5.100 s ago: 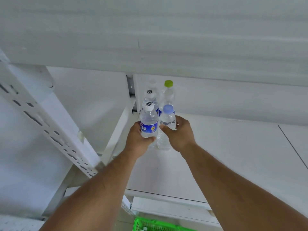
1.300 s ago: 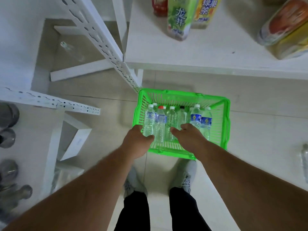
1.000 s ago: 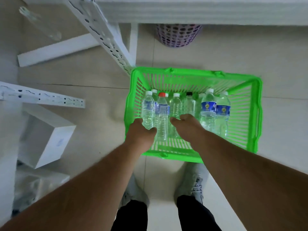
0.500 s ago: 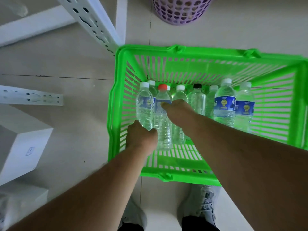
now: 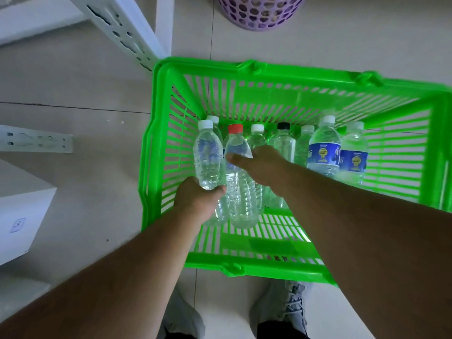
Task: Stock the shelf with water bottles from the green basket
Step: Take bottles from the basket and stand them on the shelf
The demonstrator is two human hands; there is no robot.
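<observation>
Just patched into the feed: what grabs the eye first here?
The bright green basket on the floor dominates, with a row of water bottles standing inside. At its left end the left hand grips a white-capped bottle, and the right hand holds the red-capped bottle beside it. A purple perforated bin sits beyond.

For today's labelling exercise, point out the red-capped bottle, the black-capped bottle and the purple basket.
red-capped bottle (image 5: 238, 192): head view, on its clear ribbed body.
black-capped bottle (image 5: 283, 126): head view, on its black cap.
purple basket (image 5: 259, 13): head view, on its perforated side wall.
</observation>
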